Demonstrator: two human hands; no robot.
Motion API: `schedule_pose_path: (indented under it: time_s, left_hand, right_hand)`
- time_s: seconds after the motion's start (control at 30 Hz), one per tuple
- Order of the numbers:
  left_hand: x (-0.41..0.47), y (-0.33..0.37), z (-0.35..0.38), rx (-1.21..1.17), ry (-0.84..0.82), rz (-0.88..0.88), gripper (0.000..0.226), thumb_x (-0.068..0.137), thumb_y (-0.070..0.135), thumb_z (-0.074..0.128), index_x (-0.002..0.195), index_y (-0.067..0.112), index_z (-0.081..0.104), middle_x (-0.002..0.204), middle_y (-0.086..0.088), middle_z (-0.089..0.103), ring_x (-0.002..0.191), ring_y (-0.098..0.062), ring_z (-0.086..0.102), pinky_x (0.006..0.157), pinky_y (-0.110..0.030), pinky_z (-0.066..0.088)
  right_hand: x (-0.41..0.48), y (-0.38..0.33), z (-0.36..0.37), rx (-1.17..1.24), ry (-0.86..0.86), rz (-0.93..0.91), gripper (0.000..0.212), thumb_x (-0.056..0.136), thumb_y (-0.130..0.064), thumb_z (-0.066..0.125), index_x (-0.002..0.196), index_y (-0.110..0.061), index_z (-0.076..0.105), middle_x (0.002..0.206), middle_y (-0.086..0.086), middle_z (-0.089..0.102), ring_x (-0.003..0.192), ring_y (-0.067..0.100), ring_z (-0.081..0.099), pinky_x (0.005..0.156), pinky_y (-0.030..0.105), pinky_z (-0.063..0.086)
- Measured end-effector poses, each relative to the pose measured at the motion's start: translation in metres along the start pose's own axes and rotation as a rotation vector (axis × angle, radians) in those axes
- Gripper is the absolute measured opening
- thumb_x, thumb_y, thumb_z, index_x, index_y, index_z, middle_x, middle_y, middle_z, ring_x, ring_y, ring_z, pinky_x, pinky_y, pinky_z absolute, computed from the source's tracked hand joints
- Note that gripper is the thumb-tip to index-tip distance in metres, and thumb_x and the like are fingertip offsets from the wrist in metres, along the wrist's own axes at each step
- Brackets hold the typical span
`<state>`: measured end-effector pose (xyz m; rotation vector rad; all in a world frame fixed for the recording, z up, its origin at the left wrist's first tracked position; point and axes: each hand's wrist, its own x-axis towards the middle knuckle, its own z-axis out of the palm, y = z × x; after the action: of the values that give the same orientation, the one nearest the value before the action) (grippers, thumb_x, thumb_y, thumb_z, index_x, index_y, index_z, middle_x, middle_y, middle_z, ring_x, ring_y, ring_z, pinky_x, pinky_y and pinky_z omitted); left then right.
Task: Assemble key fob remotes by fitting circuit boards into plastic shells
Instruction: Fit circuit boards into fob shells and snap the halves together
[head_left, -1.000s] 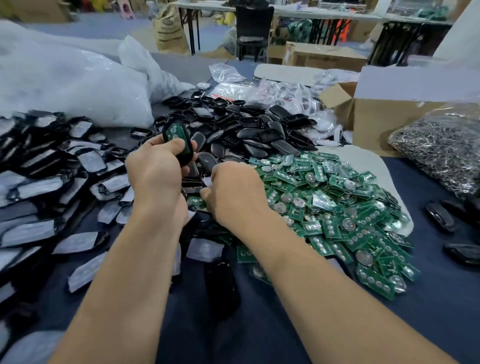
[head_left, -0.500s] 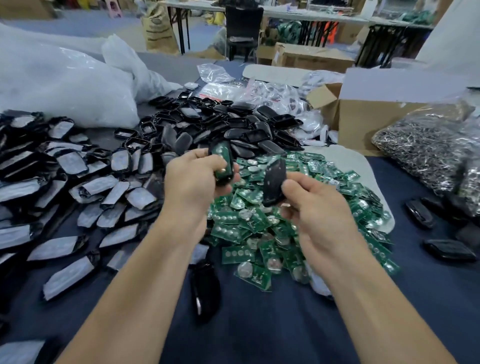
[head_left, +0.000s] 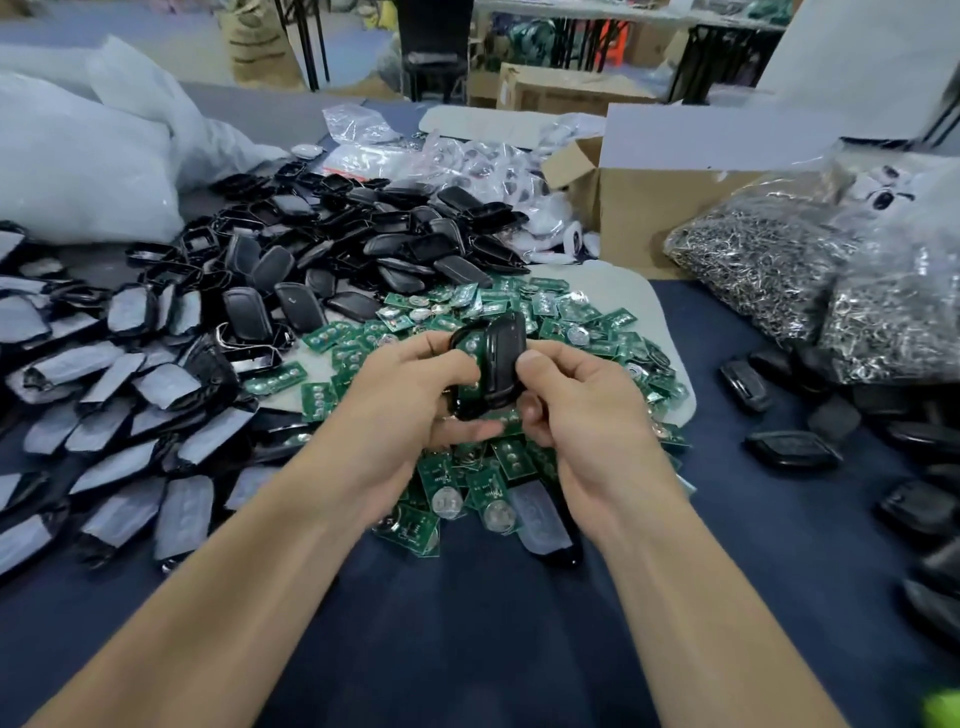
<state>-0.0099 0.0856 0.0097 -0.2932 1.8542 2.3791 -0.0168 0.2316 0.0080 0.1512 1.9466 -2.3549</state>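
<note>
Both hands now meet: left hand grips the black plastic shell half carrying a green circuit board. Right hand pinches the glossy black cover against it, apparently to snap shut, above loose green boards.

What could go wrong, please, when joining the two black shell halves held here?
The cover in the right hand sits tilted against the board-loaded shell in the left hand; pressing now might shift the board or misalign the halves. A slip could drop either part into the circuit board pile below.
</note>
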Motion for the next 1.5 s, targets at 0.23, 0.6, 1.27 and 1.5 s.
schedule_pose_path:
  time_s: [0.23, 0.6, 1.27, 1.5]
  left_hand:
    - [0.0, -0.003, 0.0, 0.064, -0.026, 0.069, 0.012, 0.093, 0.003, 0.07, 0.098, 0.011, 0.078, 0.097, -0.01, 0.08, 0.081, -0.019, 0.076, 0.064, -0.027, 0.061]
    - [-0.001, -0.003, 0.002, 0.098, 0.156, 0.17, 0.021, 0.088, -0.001, 0.074, 0.094, 0.019, 0.077, 0.077, -0.001, 0.079, 0.065, -0.009, 0.073, 0.054, -0.017, 0.053]
    - [0.002, 0.022, -0.027, 0.356, 0.028, 0.136, 0.036, 0.073, 0.006, 0.067, 0.095, 0.03, 0.084, 0.058, 0.0, 0.047, 0.056, -0.01, 0.038, 0.054, -0.015, 0.039]
    - [-0.001, 0.026, -0.032, 0.268, -0.024, 0.076, 0.046, 0.087, -0.001, 0.075, 0.126, 0.022, 0.071, 0.075, 0.006, 0.063, 0.061, -0.006, 0.053, 0.057, -0.017, 0.046]
  right_hand:
    - [0.0, 0.005, 0.0, -0.31, 0.153, -0.159, 0.013, 0.092, -0.018, 0.069, 0.087, -0.026, 0.079, 0.062, -0.012, 0.066, 0.054, 0.009, 0.056, 0.059, 0.032, 0.049]
    - [-0.017, 0.001, 0.011, -0.57, 0.008, -0.414, 0.049, 0.077, -0.019, 0.08, 0.112, -0.05, 0.068, 0.081, -0.049, 0.062, 0.082, -0.015, 0.068, 0.064, 0.005, 0.051]
    - [0.002, -0.009, -0.014, 0.457, -0.192, 0.203, 0.047, 0.066, 0.002, 0.071, 0.112, -0.005, 0.074, 0.101, 0.011, 0.076, 0.077, 0.021, 0.074, 0.068, 0.023, 0.061]
    - [-0.003, -0.007, -0.005, 0.364, -0.256, 0.24, 0.054, 0.063, -0.001, 0.072, 0.117, -0.008, 0.072, 0.091, 0.009, 0.073, 0.075, 0.022, 0.071, 0.076, 0.024, 0.062]
